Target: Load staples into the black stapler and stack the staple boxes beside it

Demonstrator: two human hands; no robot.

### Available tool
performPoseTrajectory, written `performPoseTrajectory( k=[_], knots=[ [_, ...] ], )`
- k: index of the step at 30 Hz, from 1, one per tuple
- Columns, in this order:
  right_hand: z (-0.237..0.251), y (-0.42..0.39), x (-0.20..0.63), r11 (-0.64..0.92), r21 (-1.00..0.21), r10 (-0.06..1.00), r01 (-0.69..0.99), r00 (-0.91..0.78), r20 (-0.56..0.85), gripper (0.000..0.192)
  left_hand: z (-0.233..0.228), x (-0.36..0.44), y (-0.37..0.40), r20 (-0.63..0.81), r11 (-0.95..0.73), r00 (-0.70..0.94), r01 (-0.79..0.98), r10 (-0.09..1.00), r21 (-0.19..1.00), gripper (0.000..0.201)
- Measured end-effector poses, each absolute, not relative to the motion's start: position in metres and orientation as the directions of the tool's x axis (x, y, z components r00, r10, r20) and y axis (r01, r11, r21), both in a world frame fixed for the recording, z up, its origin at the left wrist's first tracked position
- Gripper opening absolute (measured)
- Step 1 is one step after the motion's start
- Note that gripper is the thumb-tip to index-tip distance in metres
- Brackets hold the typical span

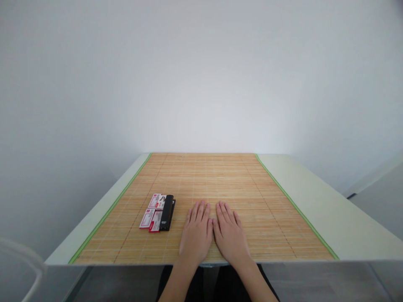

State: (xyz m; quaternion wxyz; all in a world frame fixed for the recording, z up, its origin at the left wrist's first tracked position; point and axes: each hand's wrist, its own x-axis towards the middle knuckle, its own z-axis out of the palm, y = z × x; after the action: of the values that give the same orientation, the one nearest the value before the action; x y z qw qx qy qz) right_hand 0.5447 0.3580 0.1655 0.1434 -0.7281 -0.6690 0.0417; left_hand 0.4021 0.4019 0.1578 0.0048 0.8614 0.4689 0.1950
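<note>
stapler (167,212), black and long, lay on the bamboo mat (220,176) just to the outer side of the left hand (197,233), near it but not touching, level with that hand's fingertips and running away from the person. nearest of all, both hands rested flat on the mat, palms down, close to the near edge of the table (330,209). the left hand had its fingers stretched out and slightly spread, holding nothing. the right hand (231,235) lay just beside it in the same way, fingers straight and empty, the two thumbs touching or nearly so at the inner edges. beyond the stapler's far side from the left hand, four small red and white boxes (153,212) lay flat in two rows, pressed against the stapler's length. farther out, the mat ran on bare to the table's back edge, its green borders on either side, with the pale tabletop showing past them and a plain white wall (201,75) behind.
</note>
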Motion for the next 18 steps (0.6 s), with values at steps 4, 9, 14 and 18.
performPoseTrajectory(
  k=[4,9,14,18],
  knots=[
    [0.1659,0.3581,0.5449,-0.066,-0.273,0.986,0.960,0.105,0.129,0.060,0.1582,0.4028,0.4020,0.320,-0.560,0.489,0.807,0.811,0.187,0.052],
    [0.1676,0.3575,0.5446,-0.067,-0.275,0.984,0.959,0.108,0.138,0.060,0.1567,0.4026,0.4032,0.326,-0.567,0.494,0.803,0.806,0.185,0.052],
    [0.1664,0.3573,0.5436,-0.071,-0.286,0.984,0.956,0.114,0.138,0.060,0.1532,0.4023,0.3984,0.346,-0.574,0.495,0.798,0.797,0.184,0.052],
    [0.1646,0.3574,0.5466,-0.066,-0.294,0.985,0.953,0.110,0.134,0.060,0.1517,0.4016,0.3933,0.360,-0.590,0.503,0.785,0.785,0.190,0.053]
  ],
)
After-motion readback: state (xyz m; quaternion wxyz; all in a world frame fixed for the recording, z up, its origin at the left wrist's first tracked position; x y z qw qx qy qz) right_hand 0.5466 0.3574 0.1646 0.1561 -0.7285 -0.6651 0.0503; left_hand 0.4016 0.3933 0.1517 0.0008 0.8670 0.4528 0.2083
